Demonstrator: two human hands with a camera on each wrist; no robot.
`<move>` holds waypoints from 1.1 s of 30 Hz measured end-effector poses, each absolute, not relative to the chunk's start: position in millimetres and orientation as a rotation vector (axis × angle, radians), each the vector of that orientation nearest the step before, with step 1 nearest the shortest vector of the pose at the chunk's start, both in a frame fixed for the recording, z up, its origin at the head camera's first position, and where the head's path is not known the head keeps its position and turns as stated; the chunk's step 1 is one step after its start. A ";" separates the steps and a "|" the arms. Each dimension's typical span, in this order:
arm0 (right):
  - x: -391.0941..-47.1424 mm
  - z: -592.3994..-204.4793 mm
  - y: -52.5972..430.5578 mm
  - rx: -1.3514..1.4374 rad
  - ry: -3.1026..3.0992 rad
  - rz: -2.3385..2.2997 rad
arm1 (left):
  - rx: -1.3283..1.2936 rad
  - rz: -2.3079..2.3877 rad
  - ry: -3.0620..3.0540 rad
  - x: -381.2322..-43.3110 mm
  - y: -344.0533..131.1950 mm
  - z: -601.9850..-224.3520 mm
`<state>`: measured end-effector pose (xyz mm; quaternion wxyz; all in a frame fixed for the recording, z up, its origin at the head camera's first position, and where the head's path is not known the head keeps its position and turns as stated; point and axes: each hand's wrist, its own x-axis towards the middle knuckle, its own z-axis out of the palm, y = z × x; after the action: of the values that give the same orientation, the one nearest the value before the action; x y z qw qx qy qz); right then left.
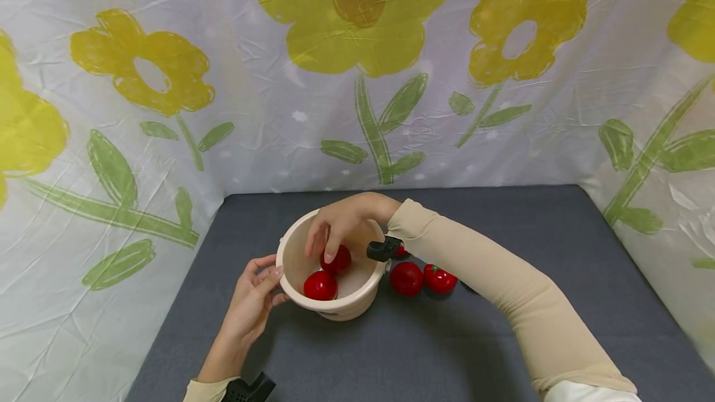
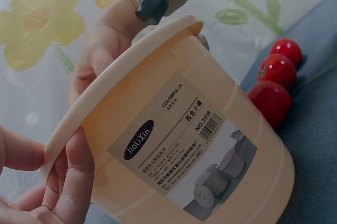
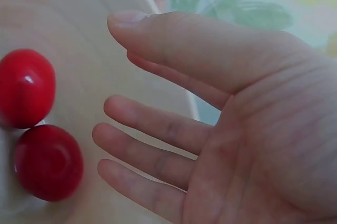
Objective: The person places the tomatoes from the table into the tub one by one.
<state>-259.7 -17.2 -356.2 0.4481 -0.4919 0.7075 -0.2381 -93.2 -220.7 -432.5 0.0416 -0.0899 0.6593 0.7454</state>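
A cream plastic bucket (image 1: 347, 310) tilts toward me on the dark table, with a printed label (image 2: 181, 139) on its side. My left hand (image 1: 252, 303) pinches its left rim between thumb and fingers. Two round red fruits lie inside against each other: a bright red one (image 1: 321, 286) and a darker one (image 1: 338, 258). Over the bucket's mouth hangs my right hand (image 1: 347, 219), fingers reaching down inside. In the right wrist view its loosely spread fingers (image 3: 152, 129) hold nothing, and the fruits are apart from the fingertips.
Right of the bucket, a dark red fruit (image 1: 406, 278), a tomato (image 1: 439, 279) with a green stem and another red fruit (image 1: 401, 252) sit close together, partly behind the right sleeve (image 1: 475, 259). A flower-printed curtain (image 1: 268, 141) stands behind the table (image 1: 530, 222).
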 end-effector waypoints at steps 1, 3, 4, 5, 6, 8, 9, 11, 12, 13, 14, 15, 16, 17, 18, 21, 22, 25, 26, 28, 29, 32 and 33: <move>-260.9 -353.9 -15.6 -1.235 1.749 -0.594 | -0.276 2.280 2.020 -93.2 -220.7 -432.6; -262.9 -347.8 -10.7 -1.265 1.756 -0.619 | -0.273 2.281 2.019 -93.1 -220.8 -432.5; -264.4 -344.0 -7.8 -1.278 1.758 -0.637 | -0.271 2.282 2.018 -93.0 -220.8 -432.4; -265.9 -339.5 -4.6 -1.289 1.768 -0.656 | -0.269 2.284 2.017 -92.8 -220.8 -432.2; -267.3 -334.5 -1.1 -1.300 1.774 -0.676 | -0.268 2.284 2.015 -92.7 -220.9 -432.2; -270.5 -324.7 6.7 -1.307 1.782 -0.731 | -0.264 2.290 2.011 -92.5 -220.9 -432.1; -271.9 -320.2 11.1 -1.309 1.785 -0.755 | -0.262 2.293 2.010 -92.4 -220.9 -432.1; -273.3 -311.8 20.9 -1.311 1.803 -0.795 | -0.263 2.293 2.011 -92.2 -221.0 -432.2; -274.1 -309.1 26.2 -1.310 1.812 -0.813 | -0.265 2.292 2.013 -92.1 -221.1 -432.2; -275.2 -307.6 31.9 -1.306 1.820 -0.836 | -0.267 2.292 2.015 -92.1 -221.0 -432.2; -276.2 -306.9 37.7 -1.306 1.834 -0.860 | -0.269 2.292 2.017 -92.1 -220.9 -432.3; -277.5 -307.3 44.1 -1.298 1.840 -0.895 | -0.271 2.290 2.019 -92.1 -220.8 -432.2; -279.3 -308.9 50.7 -1.290 1.851 -0.933 | -0.273 2.288 2.020 -92.1 -220.6 -432.1; -280.8 -311.0 57.1 -1.277 1.862 -0.973 | -0.275 2.286 2.022 -92.2 -220.4 -432.0; -282.4 -314.0 63.6 -1.267 1.872 -1.016 | -0.275 2.286 2.022 -92.3 -220.2 -432.0; -285.5 -325.7 81.9 -1.212 1.898 -1.130 | -0.269 2.286 2.025 -92.5 -219.7 -431.9; -285.8 -330.3 87.6 -1.194 1.917 -1.151 | -0.266 2.288 2.025 -92.4 -219.7 -431.8; -285.8 -346.8 102.7 -1.128 1.971 -1.196 | -0.262 2.287 2.027 -92.7 -219.6 -431.1; -286.0 -353.4 107.6 -1.109 1.988 -1.209 | -0.263 2.285 2.030 -92.9 -219.4 -430.9; -286.1 -365.9 116.2 -1.072 2.019 -1.241 | -0.259 2.280 2.030 -93.1 -218.9 -430.2; -286.2 -371.9 119.7 -1.051 2.030 -1.261 | -0.261 2.277 2.030 -93.3 -218.6 -430.1; -286.6 -389.6 127.4 -0.994 2.066 -1.286 | -0.265 2.272 2.036 -93.1 -218.2 -430.1; -286.6 -394.9 129.1 -0.975 2.074 -1.286 | -0.268 2.273 2.035 -92.9 -218.3 -430.1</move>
<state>-286.6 129.1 -394.9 0.2541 -0.3587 0.7633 -0.4735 -92.9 -218.3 -430.1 0.0393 -0.0875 0.6640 0.7416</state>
